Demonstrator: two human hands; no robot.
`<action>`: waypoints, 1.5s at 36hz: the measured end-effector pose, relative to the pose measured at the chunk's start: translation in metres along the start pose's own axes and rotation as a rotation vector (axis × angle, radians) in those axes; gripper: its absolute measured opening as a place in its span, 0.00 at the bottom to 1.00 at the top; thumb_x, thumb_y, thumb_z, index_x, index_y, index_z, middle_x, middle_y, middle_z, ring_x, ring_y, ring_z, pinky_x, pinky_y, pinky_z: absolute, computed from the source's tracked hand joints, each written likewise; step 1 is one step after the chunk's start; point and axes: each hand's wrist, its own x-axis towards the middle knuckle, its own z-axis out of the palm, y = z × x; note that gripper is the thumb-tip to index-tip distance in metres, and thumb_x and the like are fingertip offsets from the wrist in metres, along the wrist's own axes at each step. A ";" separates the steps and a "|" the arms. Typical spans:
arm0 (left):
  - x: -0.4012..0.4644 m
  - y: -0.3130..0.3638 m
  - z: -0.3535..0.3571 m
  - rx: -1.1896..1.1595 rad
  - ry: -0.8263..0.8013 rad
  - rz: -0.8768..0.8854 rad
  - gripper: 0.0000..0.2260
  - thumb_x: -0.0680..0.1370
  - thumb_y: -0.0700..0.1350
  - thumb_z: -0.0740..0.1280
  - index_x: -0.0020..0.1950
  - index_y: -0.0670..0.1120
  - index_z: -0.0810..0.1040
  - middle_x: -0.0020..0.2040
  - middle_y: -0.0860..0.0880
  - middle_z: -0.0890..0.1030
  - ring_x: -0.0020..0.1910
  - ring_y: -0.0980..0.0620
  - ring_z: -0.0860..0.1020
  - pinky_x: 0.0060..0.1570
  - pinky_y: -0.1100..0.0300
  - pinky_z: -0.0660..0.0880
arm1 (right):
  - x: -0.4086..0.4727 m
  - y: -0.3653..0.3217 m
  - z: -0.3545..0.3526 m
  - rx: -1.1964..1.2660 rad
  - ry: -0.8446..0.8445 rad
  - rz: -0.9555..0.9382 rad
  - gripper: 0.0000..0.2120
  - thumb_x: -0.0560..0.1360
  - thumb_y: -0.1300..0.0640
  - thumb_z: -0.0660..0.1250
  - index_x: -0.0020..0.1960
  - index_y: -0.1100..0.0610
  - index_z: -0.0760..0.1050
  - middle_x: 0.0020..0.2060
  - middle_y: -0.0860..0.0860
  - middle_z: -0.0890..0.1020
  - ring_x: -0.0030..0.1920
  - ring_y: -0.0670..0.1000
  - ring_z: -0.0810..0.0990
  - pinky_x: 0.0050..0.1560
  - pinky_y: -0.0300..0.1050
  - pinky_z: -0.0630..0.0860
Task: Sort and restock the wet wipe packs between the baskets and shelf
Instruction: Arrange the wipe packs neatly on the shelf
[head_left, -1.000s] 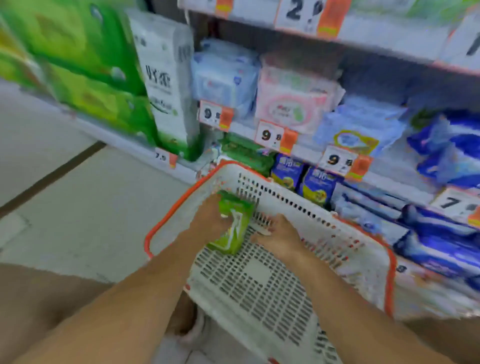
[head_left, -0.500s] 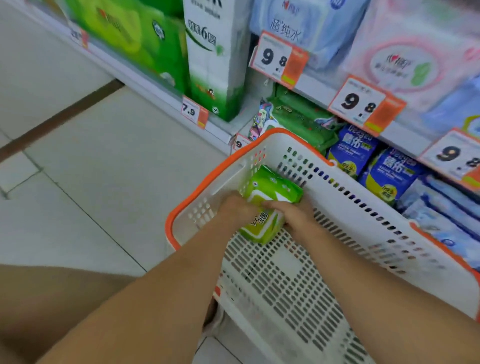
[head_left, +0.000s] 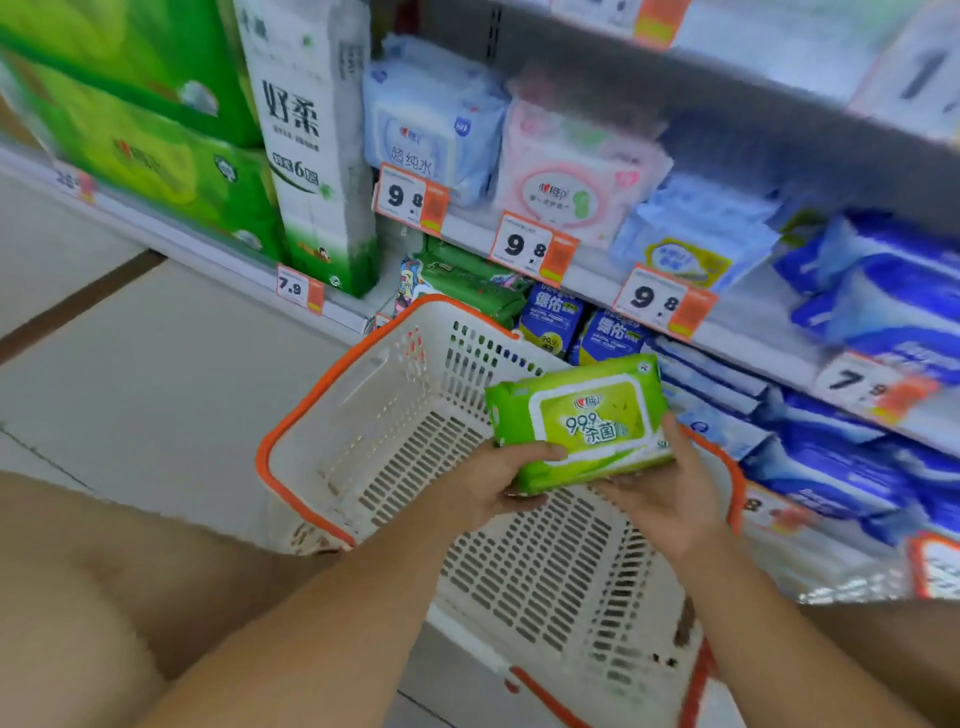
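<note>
above one basket (head_left: 332, 410), left hand (head_left: 485, 483) and right hand (head_left: 662, 493) grip one green wipe pack (head_left: 582, 421).

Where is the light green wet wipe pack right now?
In the head view, the light green wet wipe pack sits centre-right, held by the left hand and right hand above the white basket with orange rim, before the lower shelf.

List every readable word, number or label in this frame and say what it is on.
"99.9" and "杀菌": green wipe pack, held by both hands.
"好柔" and "6": tall white tissue pack.
"超纯水": pale blue pack.
"9.8": three orange shelf tags.
"7.9": tag under the tissue pack.
"德佑": dark blue packs.
Smaller print: too blurred.
</note>
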 end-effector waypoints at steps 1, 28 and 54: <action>-0.006 0.006 0.002 0.033 0.001 0.033 0.22 0.70 0.43 0.78 0.62 0.50 0.77 0.55 0.49 0.84 0.53 0.49 0.83 0.46 0.55 0.82 | -0.007 -0.012 0.000 -0.034 0.041 -0.019 0.30 0.67 0.44 0.74 0.66 0.57 0.77 0.61 0.60 0.81 0.63 0.64 0.78 0.57 0.63 0.78; -0.171 0.312 0.241 0.970 0.201 1.249 0.13 0.68 0.59 0.76 0.48 0.59 0.81 0.36 0.67 0.80 0.36 0.73 0.78 0.33 0.78 0.69 | -0.178 -0.332 0.100 -0.763 0.012 -1.177 0.13 0.73 0.59 0.75 0.56 0.50 0.79 0.40 0.35 0.85 0.41 0.33 0.82 0.39 0.25 0.73; 0.003 0.469 0.331 1.190 0.432 1.078 0.37 0.79 0.64 0.58 0.81 0.46 0.50 0.78 0.45 0.62 0.75 0.43 0.65 0.73 0.53 0.62 | -0.029 -0.495 0.141 -1.334 0.452 -1.103 0.28 0.79 0.44 0.66 0.74 0.57 0.68 0.71 0.55 0.74 0.69 0.57 0.73 0.69 0.49 0.70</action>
